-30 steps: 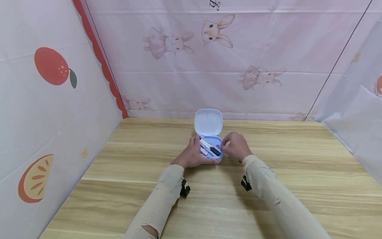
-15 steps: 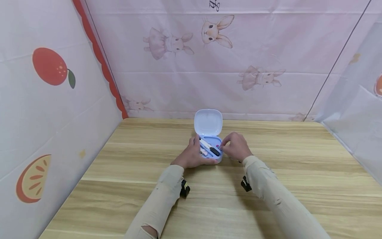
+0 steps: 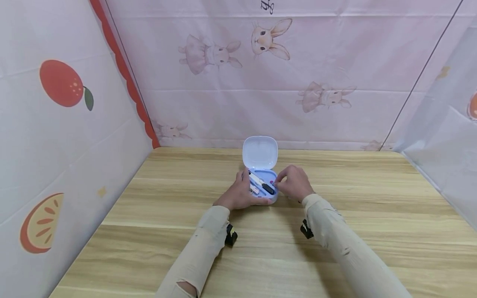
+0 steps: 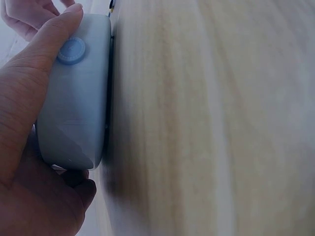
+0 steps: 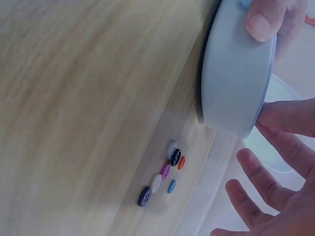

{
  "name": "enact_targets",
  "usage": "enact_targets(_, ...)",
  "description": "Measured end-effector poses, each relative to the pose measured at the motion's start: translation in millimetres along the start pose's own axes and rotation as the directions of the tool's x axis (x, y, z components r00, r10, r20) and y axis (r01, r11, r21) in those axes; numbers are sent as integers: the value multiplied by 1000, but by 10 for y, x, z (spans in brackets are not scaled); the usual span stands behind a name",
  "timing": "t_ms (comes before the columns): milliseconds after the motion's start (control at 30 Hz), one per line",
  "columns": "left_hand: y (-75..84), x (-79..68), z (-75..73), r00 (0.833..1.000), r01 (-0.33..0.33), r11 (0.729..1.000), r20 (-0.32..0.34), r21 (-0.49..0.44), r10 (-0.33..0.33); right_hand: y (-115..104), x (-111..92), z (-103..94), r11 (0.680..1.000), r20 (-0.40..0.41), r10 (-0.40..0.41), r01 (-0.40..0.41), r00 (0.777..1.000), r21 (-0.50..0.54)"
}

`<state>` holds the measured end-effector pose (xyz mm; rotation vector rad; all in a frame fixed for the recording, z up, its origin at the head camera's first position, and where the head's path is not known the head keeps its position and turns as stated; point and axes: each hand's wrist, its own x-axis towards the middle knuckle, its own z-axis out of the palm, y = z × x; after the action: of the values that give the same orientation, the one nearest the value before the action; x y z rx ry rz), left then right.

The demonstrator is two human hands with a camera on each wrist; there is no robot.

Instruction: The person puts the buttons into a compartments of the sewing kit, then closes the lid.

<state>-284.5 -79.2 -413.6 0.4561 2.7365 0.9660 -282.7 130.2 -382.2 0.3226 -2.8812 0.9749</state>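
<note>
A small pale blue sewing case [image 3: 260, 152] stands on the table with its lid raised. My left hand [image 3: 240, 192] grips the case from its left and front. In the left wrist view its thumb lies along the front wall [image 4: 74, 108], by a round blue catch [image 4: 72, 50]. My right hand [image 3: 296, 182] is at the right rim, thumb and index fingertips together, the other fingers spread. Whether they pinch anything is hidden behind the rim. Close to them lies a pink button [image 3: 271, 182]. A slim white tool with a black end [image 3: 267, 189] lies diagonally in the case.
In the right wrist view several loose buttons lie on the table beside the case, among them a black button [image 5: 175, 157], a red button [image 5: 181, 163] and a blue button [image 5: 171, 186]. A printed cloth wall [image 3: 223, 116] stands behind the table.
Little differs. The right fingertips shift very slightly at the case's right rim; the left hand and the case stay where they were.
</note>
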Motion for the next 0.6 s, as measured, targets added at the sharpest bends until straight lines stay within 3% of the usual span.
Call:
enact_targets(367,-12,5,9,1000,3,1000,-5,1,-3,38,-21,-89,993,33,41,-45,999,108)
enact_targets(600,-3,6,2,1000,18,1000,-6,5,-18,127,-16,-218,996,36,52,-54,998,71)
